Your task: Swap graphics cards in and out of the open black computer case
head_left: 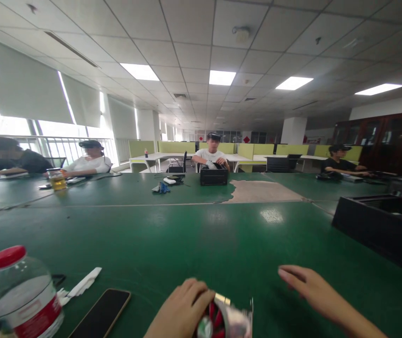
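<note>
At the bottom middle my left hand [181, 307] is closed over the top of a small device with a red fan and metal casing [223, 321], which is blurred and partly cut off by the frame edge. My right hand [309, 286] hovers just to the right of it with fingers stretched out flat and together, holding nothing, a short gap from the device. Both rest above the green table [193, 234].
A clear water bottle with a red cap [21, 293] stands at the bottom left, beside a dark phone [102, 312] and white paper [83, 284]. A black tray [383, 225] sits at the right. Several other people sit at the far side, one behind a black box [214, 176].
</note>
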`<control>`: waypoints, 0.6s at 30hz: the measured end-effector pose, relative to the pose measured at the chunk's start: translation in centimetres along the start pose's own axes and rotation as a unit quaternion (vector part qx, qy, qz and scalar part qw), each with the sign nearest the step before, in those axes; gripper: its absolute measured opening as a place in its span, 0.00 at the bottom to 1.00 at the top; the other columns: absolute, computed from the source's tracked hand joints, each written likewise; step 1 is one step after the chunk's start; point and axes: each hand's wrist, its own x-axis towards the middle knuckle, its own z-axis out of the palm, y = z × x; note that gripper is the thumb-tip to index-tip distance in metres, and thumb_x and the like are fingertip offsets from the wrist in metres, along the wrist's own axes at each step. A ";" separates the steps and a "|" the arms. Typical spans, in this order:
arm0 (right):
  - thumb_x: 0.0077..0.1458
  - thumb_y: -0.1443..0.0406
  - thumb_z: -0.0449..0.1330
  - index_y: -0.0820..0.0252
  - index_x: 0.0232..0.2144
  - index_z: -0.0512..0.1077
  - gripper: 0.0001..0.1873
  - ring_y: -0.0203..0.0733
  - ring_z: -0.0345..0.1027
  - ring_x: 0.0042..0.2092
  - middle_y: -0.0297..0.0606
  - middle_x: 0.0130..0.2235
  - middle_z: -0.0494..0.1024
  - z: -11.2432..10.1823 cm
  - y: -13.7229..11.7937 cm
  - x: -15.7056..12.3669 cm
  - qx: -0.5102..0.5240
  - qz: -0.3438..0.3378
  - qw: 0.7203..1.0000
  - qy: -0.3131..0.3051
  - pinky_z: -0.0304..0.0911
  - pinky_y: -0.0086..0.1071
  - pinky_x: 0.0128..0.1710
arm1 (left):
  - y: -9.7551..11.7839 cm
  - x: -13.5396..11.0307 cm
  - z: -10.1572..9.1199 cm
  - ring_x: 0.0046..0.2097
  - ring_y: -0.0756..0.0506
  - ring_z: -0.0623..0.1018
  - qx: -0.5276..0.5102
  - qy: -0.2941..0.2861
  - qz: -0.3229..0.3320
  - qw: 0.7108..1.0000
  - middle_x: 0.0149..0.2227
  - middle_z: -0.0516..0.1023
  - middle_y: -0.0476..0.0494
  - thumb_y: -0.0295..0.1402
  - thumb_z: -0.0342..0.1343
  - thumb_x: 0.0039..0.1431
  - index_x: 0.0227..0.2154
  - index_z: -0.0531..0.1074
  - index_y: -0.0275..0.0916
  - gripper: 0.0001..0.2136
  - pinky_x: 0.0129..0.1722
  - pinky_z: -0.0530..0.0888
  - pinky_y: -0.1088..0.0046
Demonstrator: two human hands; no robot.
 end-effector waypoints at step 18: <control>0.39 0.57 0.71 0.60 0.41 0.69 0.26 0.44 0.77 0.32 0.36 0.34 0.81 7.1 3.0 -5.4 0.427 0.120 0.894 0.064 0.72 0.26 0.25 | -2.0 -0.7 -1.3 0.18 0.54 0.57 -0.332 0.130 -0.365 0.860 0.16 0.55 0.58 0.58 0.50 0.49 0.20 0.59 0.40 0.24 0.17 0.56 0.77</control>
